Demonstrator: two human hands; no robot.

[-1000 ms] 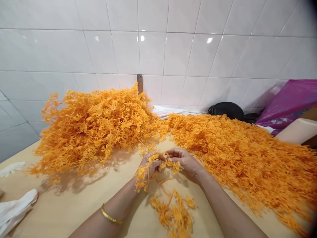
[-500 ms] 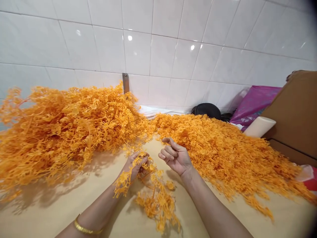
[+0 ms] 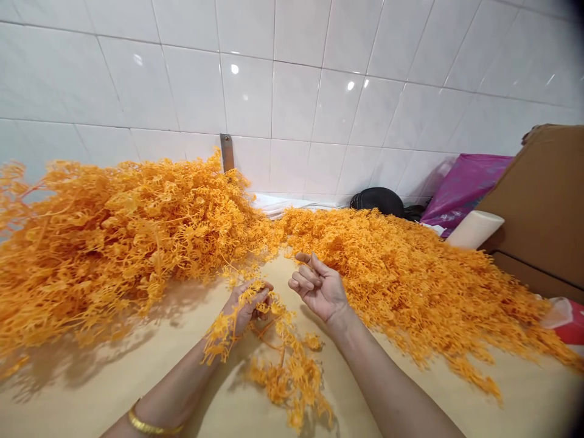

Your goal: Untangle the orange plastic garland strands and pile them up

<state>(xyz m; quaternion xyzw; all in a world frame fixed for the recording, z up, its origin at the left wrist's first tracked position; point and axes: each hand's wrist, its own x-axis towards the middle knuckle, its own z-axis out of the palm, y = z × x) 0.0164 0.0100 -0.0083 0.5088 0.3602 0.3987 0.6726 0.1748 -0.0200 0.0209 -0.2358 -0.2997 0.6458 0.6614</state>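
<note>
My left hand (image 3: pixel 246 306) is closed round a small bunch of orange plastic sprigs (image 3: pixel 224 331) that hangs below the fist. Just to its right, my right hand (image 3: pixel 319 286) is palm up with the fingers curled loosely and nothing in them. A few loose sprigs (image 3: pixel 292 371) lie on the tan table (image 3: pixel 137 389) below both hands. A tall tangled heap of orange sprigs (image 3: pixel 114 225) sits at the left. A flatter spread of orange pieces (image 3: pixel 410 274) runs off to the right.
A white tiled wall (image 3: pixel 292 91) stands behind the heaps. At the back right lie a black bag (image 3: pixel 376 199), a magenta plastic bag (image 3: pixel 460 185), a cream roll (image 3: pixel 474 229) and a brown cardboard box (image 3: pixel 542 201). Something red (image 3: pixel 572 325) shows at the right edge.
My right hand has let go of the bunch and drawn away to the right, turned palm up. The view has swung right. My left hand keeps hold of the sprigs.
</note>
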